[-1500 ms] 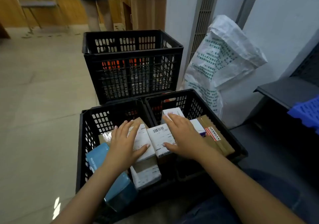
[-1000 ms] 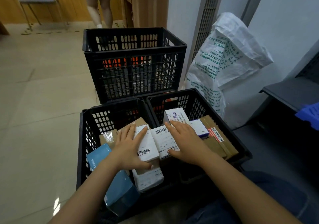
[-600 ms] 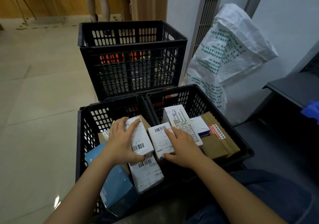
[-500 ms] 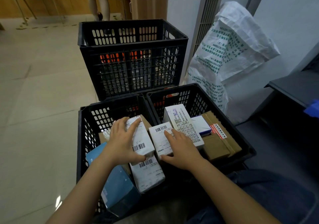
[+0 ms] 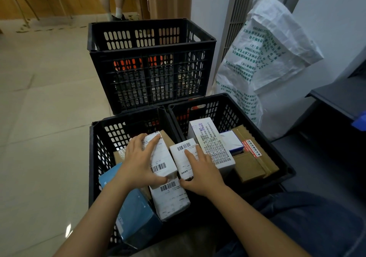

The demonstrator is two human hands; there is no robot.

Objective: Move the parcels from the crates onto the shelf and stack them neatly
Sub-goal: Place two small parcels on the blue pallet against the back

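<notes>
1. The left hand (image 5: 138, 163) grasps a white barcoded parcel (image 5: 161, 154), fingers spread over its top and thumb hooked at its near edge. The right hand (image 5: 204, 171) grasps a smaller white parcel (image 5: 183, 155) just beside it, thumb tucked at the near end. Both parcels sit over the crates, and none is on the shelf (image 5: 340, 96) yet.
2. Each parcel is held by 1 hand across a broad, smooth face. A loose grip could let one slip and drop onto the labelled parcel (image 5: 170, 199) under the left thumb, or onto the blue box (image 5: 136, 213) below the left wrist.
3. The 2 held parcels appear to touch edge to edge between the hands. If one hand lifts faster, one parcel could drag or twist the other.
4. The tall printed box (image 5: 212, 146) stands just beside the right fingers and looks tilted. Pulling the smaller parcel away could tip it onto the brown carton (image 5: 251, 165) further right.
5. The smaller parcel hangs above the rims where the left crate (image 5: 93, 157) and the right crate (image 5: 277, 148) meet. A low lift could snag a corner there.
6. The shelf lies well to the right of the right hand. Swinging 2 parcels across at once risks a knock on its edge and an untidy stack.
</notes>
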